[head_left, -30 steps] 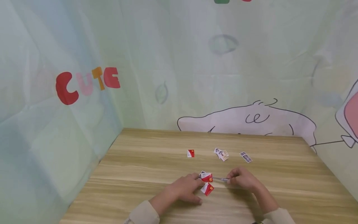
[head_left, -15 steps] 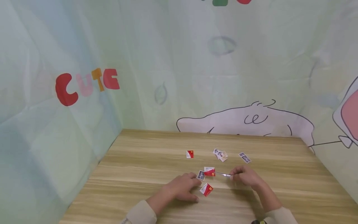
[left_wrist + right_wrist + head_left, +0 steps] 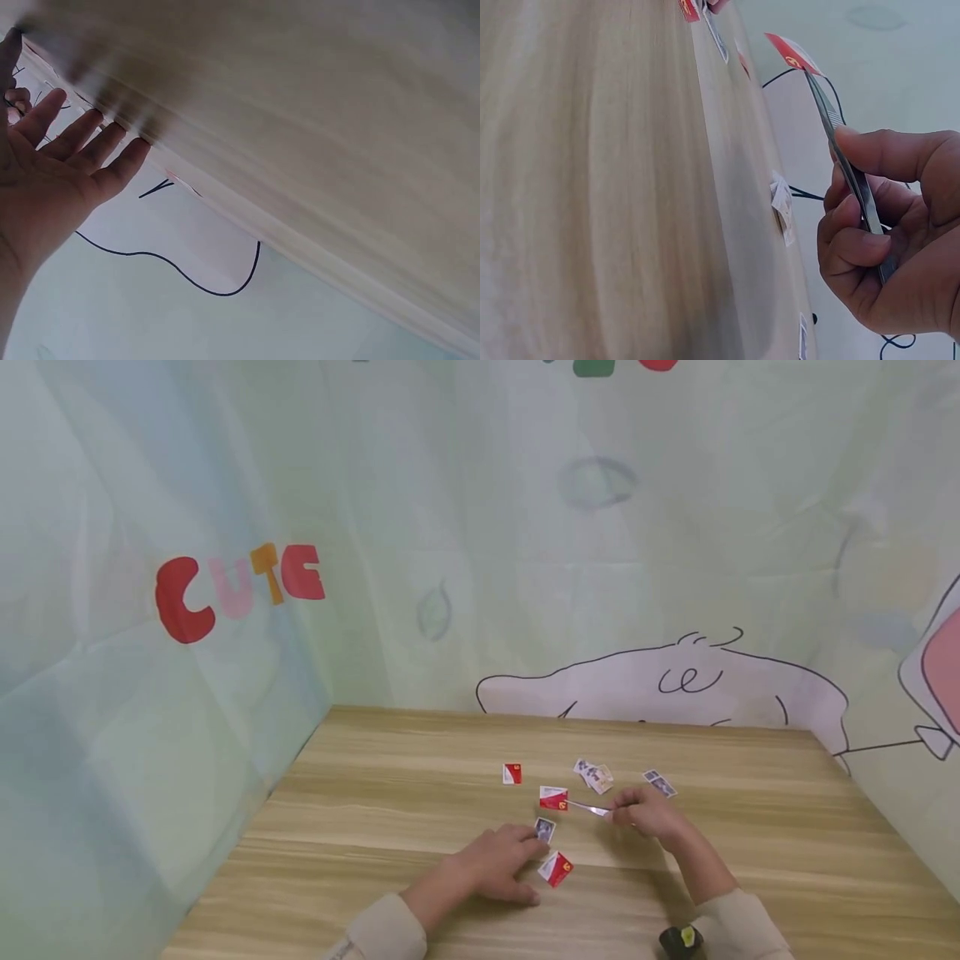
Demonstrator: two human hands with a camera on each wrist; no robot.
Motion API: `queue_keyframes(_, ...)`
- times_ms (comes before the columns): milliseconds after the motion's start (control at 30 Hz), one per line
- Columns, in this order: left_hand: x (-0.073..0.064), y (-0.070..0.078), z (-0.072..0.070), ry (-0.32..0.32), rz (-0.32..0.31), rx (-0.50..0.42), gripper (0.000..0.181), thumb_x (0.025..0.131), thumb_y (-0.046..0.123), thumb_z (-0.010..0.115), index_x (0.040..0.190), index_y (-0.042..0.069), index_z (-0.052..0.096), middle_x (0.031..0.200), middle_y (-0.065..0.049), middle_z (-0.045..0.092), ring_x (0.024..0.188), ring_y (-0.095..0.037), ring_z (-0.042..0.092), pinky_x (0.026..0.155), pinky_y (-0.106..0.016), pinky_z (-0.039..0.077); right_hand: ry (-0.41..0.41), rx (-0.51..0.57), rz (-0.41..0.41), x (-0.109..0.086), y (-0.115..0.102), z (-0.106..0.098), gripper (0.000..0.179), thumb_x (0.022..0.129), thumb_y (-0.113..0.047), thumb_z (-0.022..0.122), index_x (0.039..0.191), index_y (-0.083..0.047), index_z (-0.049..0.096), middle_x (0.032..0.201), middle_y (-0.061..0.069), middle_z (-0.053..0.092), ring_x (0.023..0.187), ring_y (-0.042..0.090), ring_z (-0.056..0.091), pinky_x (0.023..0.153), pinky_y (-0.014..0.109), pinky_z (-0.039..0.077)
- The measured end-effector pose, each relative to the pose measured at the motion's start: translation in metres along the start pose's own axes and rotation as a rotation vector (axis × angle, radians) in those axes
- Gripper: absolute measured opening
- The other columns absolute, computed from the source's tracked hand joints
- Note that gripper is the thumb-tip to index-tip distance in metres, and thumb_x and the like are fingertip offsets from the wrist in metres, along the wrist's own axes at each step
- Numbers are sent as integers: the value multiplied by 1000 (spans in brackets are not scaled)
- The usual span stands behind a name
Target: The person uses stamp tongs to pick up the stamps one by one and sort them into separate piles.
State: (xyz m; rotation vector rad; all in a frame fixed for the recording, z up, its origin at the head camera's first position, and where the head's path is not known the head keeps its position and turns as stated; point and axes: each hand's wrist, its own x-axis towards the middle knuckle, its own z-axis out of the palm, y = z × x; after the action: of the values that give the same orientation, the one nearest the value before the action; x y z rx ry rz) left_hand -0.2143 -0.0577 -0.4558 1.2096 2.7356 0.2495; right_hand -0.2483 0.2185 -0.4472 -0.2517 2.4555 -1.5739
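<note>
My right hand (image 3: 648, 818) pinches steel tweezers (image 3: 827, 109) between thumb and fingers. A small red-and-white stamp (image 3: 791, 52) is gripped at the tweezers' tips, raised above the wooden table in the right wrist view. In the head view this stamp (image 3: 553, 798) appears just beyond a dark picture stamp (image 3: 545, 830). My left hand (image 3: 498, 864) rests on the table, its fingers extended, with fingertips right at the dark stamp's left edge. A second red-and-white stamp (image 3: 556, 869) lies tilted near the left thumb and index finger.
Farther back lie a red-and-white stamp (image 3: 512, 774), a small overlapping pile of stamps (image 3: 597, 777) and a dark two-part stamp (image 3: 660, 782) near the right hand. The wooden table (image 3: 360, 827) meets printed fabric walls (image 3: 420, 543) at its back and sides.
The tweezers have drawn the red-and-white stamp off the dark one and carried it away toward the back of the table. The left hand has stayed nearly still.
</note>
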Motion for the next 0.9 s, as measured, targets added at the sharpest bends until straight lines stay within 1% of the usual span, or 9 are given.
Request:
queue_keyframes(100, 1, 1, 0, -11, -16, -6, 62, 77, 47, 70, 130, 19, 54, 135, -7, 45, 121, -23, 42, 92, -47, 41, 36, -31, 21, 4, 1, 2, 14, 78, 0, 63, 88, 8, 65, 63, 0, 49, 51, 11, 37, 44, 21, 29)
queue_keyframes(233, 2, 2, 1, -16, -26, -15, 60, 76, 47, 71, 127, 19, 56, 135, -7, 45, 122, -24, 42, 92, -49, 40, 87, -88, 51, 11, 3, 7, 12, 77, -1, 65, 88, 4, 68, 71, 4, 55, 61, 17, 45, 51, 26, 37)
queue_keyframes(333, 2, 1, 2, -14, -28, -15, 59, 76, 47, 71, 126, 20, 57, 134, -6, 46, 121, -23, 42, 92, -48, 41, 103, -126, 72, 18, 3, 11, 11, 77, -3, 66, 87, 1, 68, 72, 5, 56, 64, 19, 47, 53, 28, 39)
queue_keyframes(433, 3, 0, 3, -13, -29, -13, 58, 76, 48, 71, 126, 20, 57, 133, -5, 47, 121, -22, 42, 92, -47, 41, 103, -145, 79, 24, 2, 15, 9, 78, -3, 65, 86, -1, 68, 72, 5, 56, 64, 20, 48, 53, 28, 38)
queue_keyframes(667, 2, 0, 2, 8, -5, 14, 59, 76, 50, 70, 125, 20, 58, 132, -5, 48, 119, -22, 44, 90, -44, 42, 103, -107, 80, 36, -3, 24, 8, 80, 0, 62, 86, 1, 67, 73, 5, 55, 67, 21, 48, 55, 29, 38)
queue_keyframes(900, 2, 2, 0, 6, -5, 33, 59, 75, 50, 70, 124, 20, 59, 129, -3, 49, 116, -21, 45, 89, -41, 43, 111, -76, 53, 50, -4, 35, 10, 77, 1, 64, 85, 4, 67, 70, 6, 56, 63, 20, 50, 53, 28, 41)
